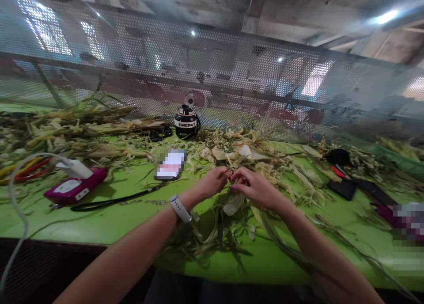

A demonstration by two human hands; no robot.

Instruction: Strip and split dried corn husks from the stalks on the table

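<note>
My left hand (214,182), with a pale watch strap (180,209) on its wrist, is closed in a pinch. Its fingertips almost meet those of my right hand (253,185), which is bent and pinched too. Between them is a small bit of corn husk, mostly hidden by the fingers. A broad pale husk (234,204) hangs just below my right hand, and thin green strips lie under both hands. Behind the fingers rises a loose heap of dry corn husks (251,151).
On the green table (132,224) lie a phone (170,165), a purple power box (76,184) with a white plug and cable, and a black strap. A black bottle (186,122) stands before the perforated metal screen (215,83). Husk bundles (82,127) fill the left; a black device (342,187) lies right.
</note>
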